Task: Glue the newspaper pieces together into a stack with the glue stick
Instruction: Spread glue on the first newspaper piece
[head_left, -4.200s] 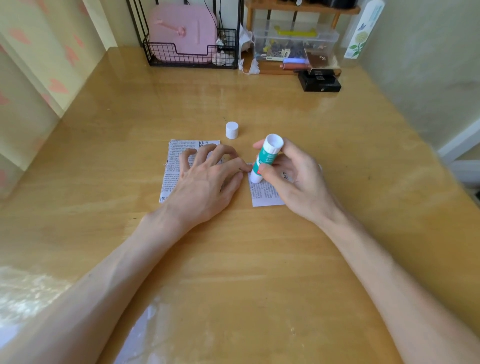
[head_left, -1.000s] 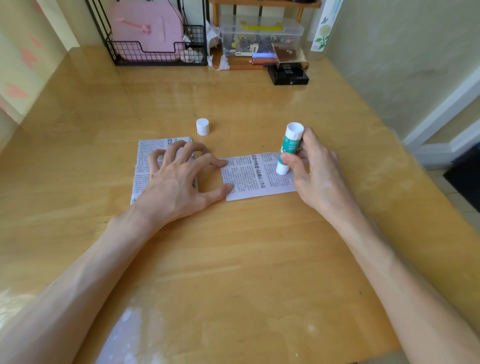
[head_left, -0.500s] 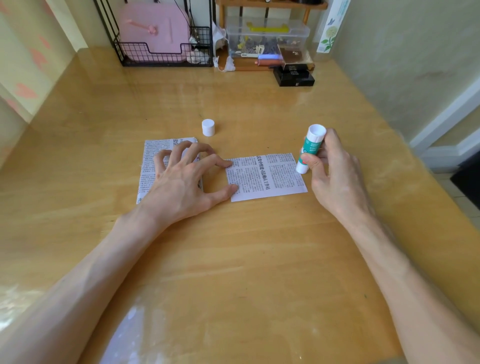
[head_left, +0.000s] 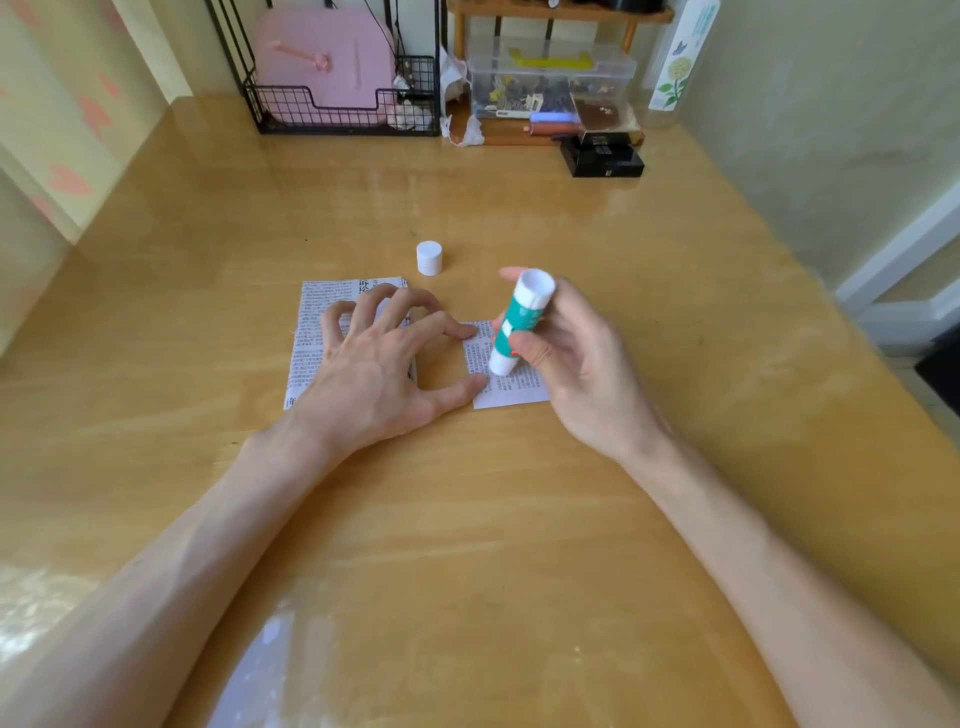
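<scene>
Newsprint lies in two pieces on the table. The left newspaper piece sits left of the white cap and nearer the person. The left hand rests on it, fingers spread and arched with the tips pressing down. Its index and thumb tips reach across to pin the left edge of the right newspaper piece, which sits right of the cap and nearer the person.

The glue stick stands on that piece's left end, just beside the thumb, lower end on the paper and top tilted away. The right hand wraps its barrel and covers the piece's right end.

The piece's long axis runs left to right, so the next stroke probably travels rightward, away from the pinning fingers. Half a second earlier the stick stood at the piece's right edge; it has since crossed to the left end.
</scene>
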